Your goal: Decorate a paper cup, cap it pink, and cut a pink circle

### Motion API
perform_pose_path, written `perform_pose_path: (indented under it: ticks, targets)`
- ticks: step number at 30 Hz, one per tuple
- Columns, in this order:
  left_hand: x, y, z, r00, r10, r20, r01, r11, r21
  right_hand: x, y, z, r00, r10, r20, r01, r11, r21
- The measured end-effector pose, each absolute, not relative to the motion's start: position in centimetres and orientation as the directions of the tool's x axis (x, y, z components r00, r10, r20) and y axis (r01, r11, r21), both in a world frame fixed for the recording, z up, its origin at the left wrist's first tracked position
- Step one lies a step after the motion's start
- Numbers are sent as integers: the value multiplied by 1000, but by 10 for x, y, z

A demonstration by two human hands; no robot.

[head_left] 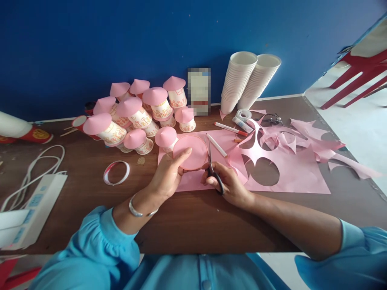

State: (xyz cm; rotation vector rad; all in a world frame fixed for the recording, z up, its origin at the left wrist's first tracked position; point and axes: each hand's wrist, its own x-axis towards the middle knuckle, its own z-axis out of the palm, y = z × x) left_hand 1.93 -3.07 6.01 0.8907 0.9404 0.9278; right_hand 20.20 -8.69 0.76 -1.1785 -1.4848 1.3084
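My left hand pinches a round pink paper disc at its lower left, thumb on top. In my right hand is a pair of black-handled scissors, its blades pointing up along the disc's right edge. Whether the blades touch the paper I cannot tell. Under and beside both hands lie pink paper sheets, one with a round hole cut through it. A white marker rests just beyond the scissors.
Several paper cups with pink cone roofs stand at back left. Two tall stacks of white cups lean near the wall. Pink scraps and a red-capped marker lie right. A tape ring and a power strip are left.
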Motion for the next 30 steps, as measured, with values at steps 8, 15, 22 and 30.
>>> perform_pose_path:
  ticks: [8,15,22,30]
  targets:
    - [21,-36,56,349,900,-262,-269,364,892,203,-86,8,-222,975,1,134,31,-990]
    - [21,-36,56,306,905,-295,-296,386,874,204,-86,8,-229,973,-18,122,11,-992]
    - [21,-36,54,318,904,-287,-311,386,869,204,-86,12,-232,972,-38,123,-9,-992]
    - [22,-37,54,292,906,-307,-299,392,870,206,-85,14,-250,967,-37,131,-4,-991]
